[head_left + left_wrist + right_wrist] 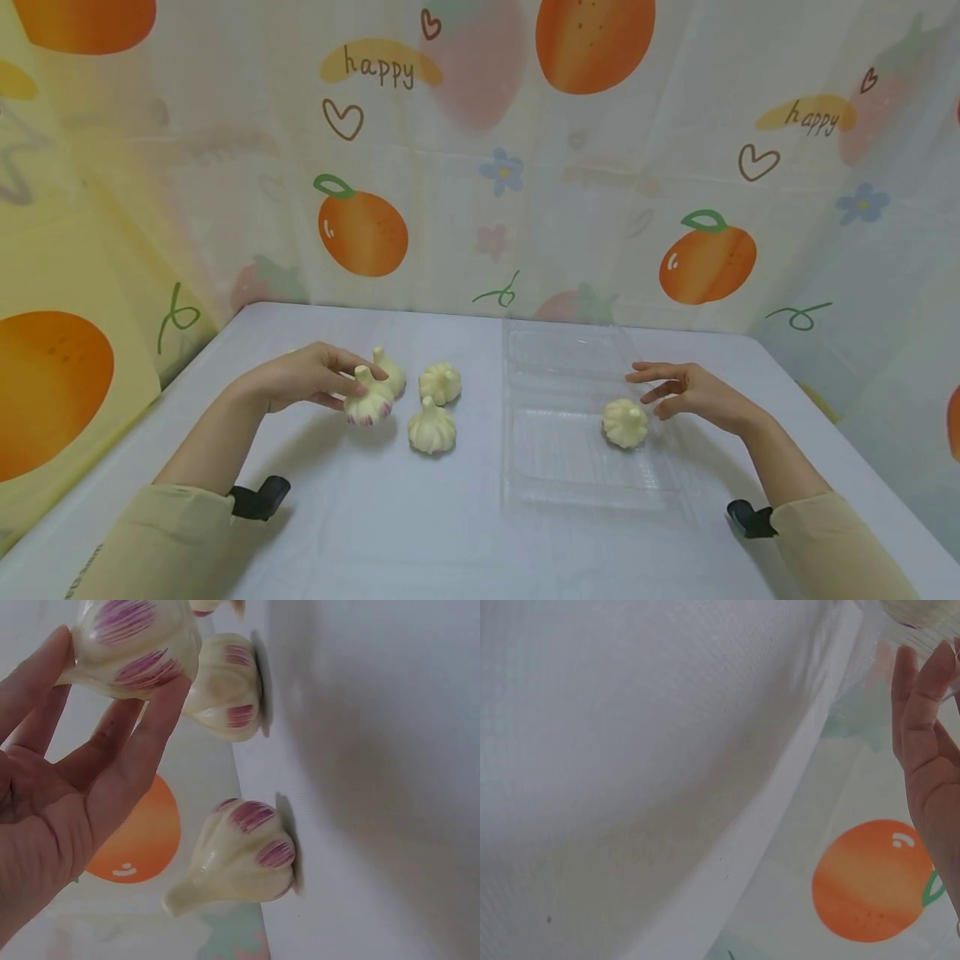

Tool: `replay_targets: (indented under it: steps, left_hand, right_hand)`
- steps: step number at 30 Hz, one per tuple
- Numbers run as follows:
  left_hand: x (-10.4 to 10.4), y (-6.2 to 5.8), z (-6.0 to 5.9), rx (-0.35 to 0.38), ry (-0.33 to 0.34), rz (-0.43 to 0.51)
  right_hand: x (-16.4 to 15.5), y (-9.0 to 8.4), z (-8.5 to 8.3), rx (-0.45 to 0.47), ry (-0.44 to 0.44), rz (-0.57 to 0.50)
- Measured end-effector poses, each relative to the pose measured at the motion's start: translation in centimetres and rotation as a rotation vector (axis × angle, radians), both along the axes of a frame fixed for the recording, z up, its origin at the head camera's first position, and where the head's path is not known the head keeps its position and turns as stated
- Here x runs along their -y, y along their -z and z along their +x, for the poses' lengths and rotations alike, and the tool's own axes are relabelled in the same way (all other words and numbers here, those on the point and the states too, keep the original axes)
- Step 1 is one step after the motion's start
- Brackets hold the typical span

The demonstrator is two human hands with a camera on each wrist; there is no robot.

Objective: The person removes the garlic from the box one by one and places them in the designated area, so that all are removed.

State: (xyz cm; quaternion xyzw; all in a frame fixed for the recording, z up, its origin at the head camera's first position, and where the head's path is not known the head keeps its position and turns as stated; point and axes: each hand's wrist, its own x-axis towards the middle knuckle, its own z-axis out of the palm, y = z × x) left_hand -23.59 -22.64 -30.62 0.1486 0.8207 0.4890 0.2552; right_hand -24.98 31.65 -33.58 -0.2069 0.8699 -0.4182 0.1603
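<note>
My left hand (pixel 307 375) pinches a garlic bulb (pixel 368 407) between thumb and fingers, raised a little above the table. The bulb is cream with purple streaks, plainly seen in the left wrist view. Close by on the table are three more bulbs: one behind the held one (pixel 390 375), one at the back right (pixel 440 383) and one in front (pixel 432 429). Over at the right, a clear plastic box (pixel 555 479) contains one garlic bulb (pixel 624 423). My right hand (pixel 697 396) is at the box's right wall, fingers loosely bent; whether they touch it is hard to tell.
A white cloth covers the table (pixel 390 533). Behind it hangs a curtain (pixel 450 242) printed with fruit, meeting the table's back edge. Dark straps with camera mounts (pixel 258 498) sit at both wrists.
</note>
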Motion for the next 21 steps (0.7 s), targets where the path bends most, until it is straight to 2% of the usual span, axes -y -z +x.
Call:
replay_targets:
  steps: [11,21]
  left_hand:
    - [0.0,1.1,0.0,0.016,0.058,-0.083]
    - [-0.2,1.5,0.1,0.005,0.049,-0.116]
  right_hand:
    - [-0.1,0.1,-0.1,0.002,-0.002,-0.002]
    - [-0.1,0.1,-0.1,0.006,0.001,-0.002]
